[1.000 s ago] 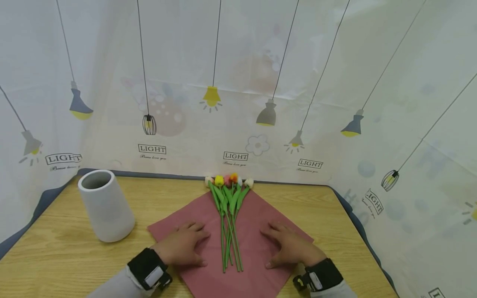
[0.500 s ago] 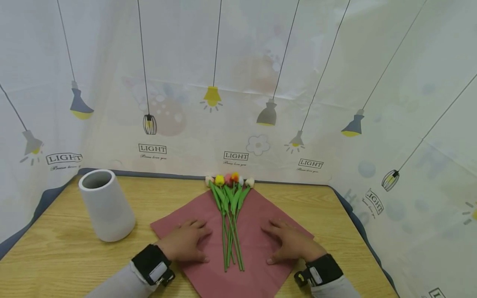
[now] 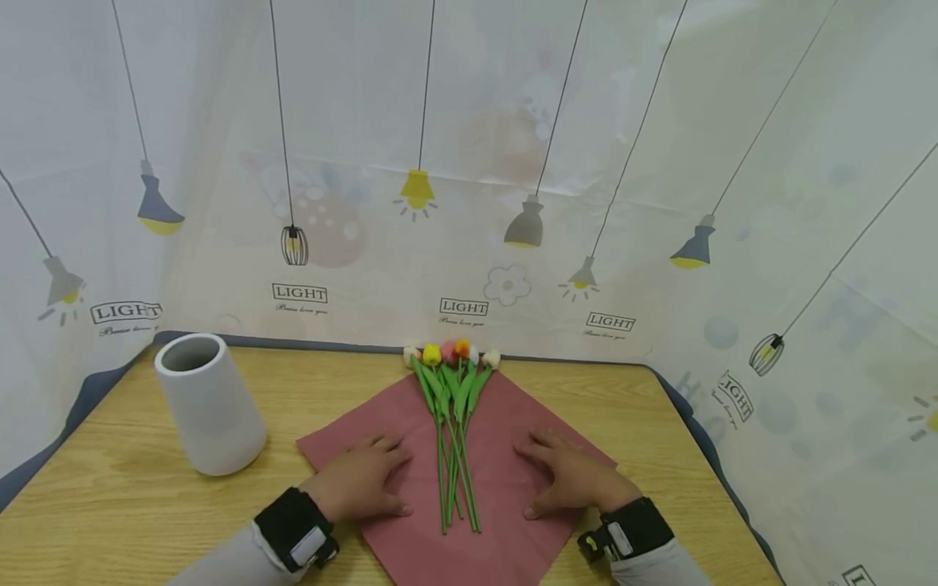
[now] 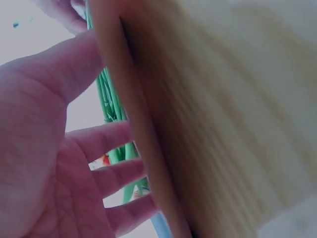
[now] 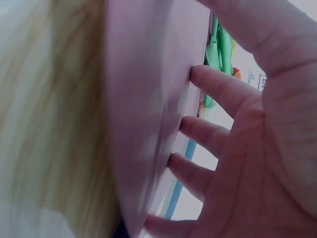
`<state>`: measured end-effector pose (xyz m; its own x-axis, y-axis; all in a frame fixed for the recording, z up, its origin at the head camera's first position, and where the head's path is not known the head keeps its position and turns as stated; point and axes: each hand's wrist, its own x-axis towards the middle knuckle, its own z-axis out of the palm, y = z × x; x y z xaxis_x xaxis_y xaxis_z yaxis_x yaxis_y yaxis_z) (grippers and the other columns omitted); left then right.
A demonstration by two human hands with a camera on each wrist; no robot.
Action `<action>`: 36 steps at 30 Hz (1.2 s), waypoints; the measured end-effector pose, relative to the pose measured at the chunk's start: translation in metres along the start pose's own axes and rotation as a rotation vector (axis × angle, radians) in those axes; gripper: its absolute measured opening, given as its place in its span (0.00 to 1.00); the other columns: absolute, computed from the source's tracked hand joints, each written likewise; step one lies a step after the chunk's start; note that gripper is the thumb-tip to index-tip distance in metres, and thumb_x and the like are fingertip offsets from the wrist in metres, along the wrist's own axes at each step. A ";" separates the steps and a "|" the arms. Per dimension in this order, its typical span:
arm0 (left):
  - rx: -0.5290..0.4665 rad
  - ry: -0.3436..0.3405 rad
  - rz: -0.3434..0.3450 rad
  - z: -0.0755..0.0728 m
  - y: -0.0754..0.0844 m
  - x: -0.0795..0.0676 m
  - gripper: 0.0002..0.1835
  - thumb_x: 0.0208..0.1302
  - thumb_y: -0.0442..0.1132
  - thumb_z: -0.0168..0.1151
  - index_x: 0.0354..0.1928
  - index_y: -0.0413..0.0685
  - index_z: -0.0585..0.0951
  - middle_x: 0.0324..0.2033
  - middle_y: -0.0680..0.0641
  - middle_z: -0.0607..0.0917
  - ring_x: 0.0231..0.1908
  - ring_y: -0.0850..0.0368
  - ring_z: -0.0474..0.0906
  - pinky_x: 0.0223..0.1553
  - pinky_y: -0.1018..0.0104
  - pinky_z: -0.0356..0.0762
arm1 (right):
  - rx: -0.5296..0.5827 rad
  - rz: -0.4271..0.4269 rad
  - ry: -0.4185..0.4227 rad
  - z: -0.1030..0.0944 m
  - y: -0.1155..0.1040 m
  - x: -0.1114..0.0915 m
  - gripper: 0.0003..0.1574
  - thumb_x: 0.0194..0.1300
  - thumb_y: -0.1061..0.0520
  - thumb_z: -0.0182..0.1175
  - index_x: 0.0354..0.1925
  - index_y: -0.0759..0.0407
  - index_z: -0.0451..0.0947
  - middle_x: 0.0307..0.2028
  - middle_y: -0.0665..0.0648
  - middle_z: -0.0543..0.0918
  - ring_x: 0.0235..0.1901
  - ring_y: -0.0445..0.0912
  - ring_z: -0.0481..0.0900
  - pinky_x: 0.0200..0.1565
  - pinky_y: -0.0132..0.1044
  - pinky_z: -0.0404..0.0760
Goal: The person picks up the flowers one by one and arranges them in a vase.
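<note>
A bunch of tulips (image 3: 453, 399) with green stems lies on a dusty-red wrapping sheet (image 3: 498, 553), blooms toward the back edge of the table. On the left half of the sheet rests my left hand (image 3: 361, 480), fingers spread, fingertips touching the paper. My right hand (image 3: 575, 478) lies the same way on the right half. Both hands stay apart from the stems and hold nothing. In the left wrist view the left hand's fingers (image 4: 111, 139) meet the paper; the right wrist view shows the right hand's fingertips (image 5: 184, 123) on it too.
A white vase (image 3: 212, 415) stands upright at the left of the wooden table (image 3: 110, 521). Behind the table hangs a pale curtain (image 3: 352, 163) printed with lamps. A dark blue edge runs along the table's back and sides.
The sheet and stems have shifted very slightly to the right, along with my left hand. My right hand has barely moved.
</note>
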<state>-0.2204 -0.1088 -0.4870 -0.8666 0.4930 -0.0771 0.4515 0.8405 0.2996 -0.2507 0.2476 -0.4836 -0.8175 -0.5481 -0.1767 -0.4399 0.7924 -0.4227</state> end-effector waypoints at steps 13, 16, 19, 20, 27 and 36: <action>-0.006 0.045 -0.020 0.001 -0.021 -0.041 0.41 0.50 0.69 0.60 0.61 0.51 0.73 0.61 0.44 0.72 0.60 0.48 0.64 0.57 0.45 0.71 | -0.067 0.100 0.066 0.009 -0.010 0.006 0.60 0.39 0.20 0.61 0.67 0.41 0.61 0.70 0.59 0.57 0.67 0.57 0.49 0.59 0.60 0.68; -0.024 0.065 -0.069 -0.001 -0.029 -0.050 0.38 0.51 0.67 0.61 0.60 0.52 0.73 0.59 0.46 0.74 0.56 0.52 0.68 0.55 0.47 0.73 | -0.092 0.124 0.079 0.010 -0.013 0.006 0.60 0.38 0.20 0.61 0.67 0.39 0.61 0.70 0.58 0.57 0.67 0.57 0.49 0.58 0.65 0.66; -0.032 0.158 -0.118 -0.008 -0.035 -0.059 0.31 0.56 0.61 0.60 0.58 0.54 0.74 0.57 0.49 0.75 0.54 0.54 0.70 0.54 0.48 0.74 | -0.096 0.136 0.094 0.010 -0.016 0.005 0.60 0.38 0.20 0.62 0.67 0.40 0.62 0.69 0.57 0.58 0.67 0.57 0.49 0.56 0.71 0.63; -0.036 0.212 -0.124 -0.012 -0.037 -0.061 0.29 0.57 0.59 0.60 0.58 0.55 0.74 0.56 0.49 0.75 0.53 0.54 0.70 0.54 0.48 0.74 | -0.099 0.138 0.097 0.010 -0.017 0.005 0.60 0.38 0.21 0.63 0.67 0.40 0.62 0.69 0.57 0.58 0.67 0.57 0.49 0.56 0.73 0.62; 0.014 0.740 -0.061 -0.044 -0.051 -0.081 0.23 0.57 0.45 0.62 0.54 0.46 0.74 0.49 0.43 0.80 0.50 0.49 0.74 0.46 0.47 0.79 | -0.097 0.143 0.107 0.011 -0.018 0.005 0.61 0.37 0.20 0.63 0.67 0.39 0.61 0.69 0.57 0.58 0.67 0.57 0.49 0.52 0.79 0.58; 0.117 1.245 -0.034 -0.067 -0.070 -0.099 0.25 0.55 0.46 0.53 0.50 0.35 0.74 0.47 0.33 0.76 0.46 0.37 0.67 0.46 0.38 0.66 | -0.105 0.154 0.107 0.011 -0.017 0.006 0.62 0.36 0.20 0.63 0.68 0.38 0.60 0.69 0.56 0.58 0.67 0.56 0.50 0.53 0.79 0.58</action>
<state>-0.1803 -0.2312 -0.4369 -0.4620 -0.0227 0.8866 0.3857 0.8951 0.2238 -0.2442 0.2283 -0.4872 -0.9103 -0.3914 -0.1346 -0.3385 0.8911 -0.3022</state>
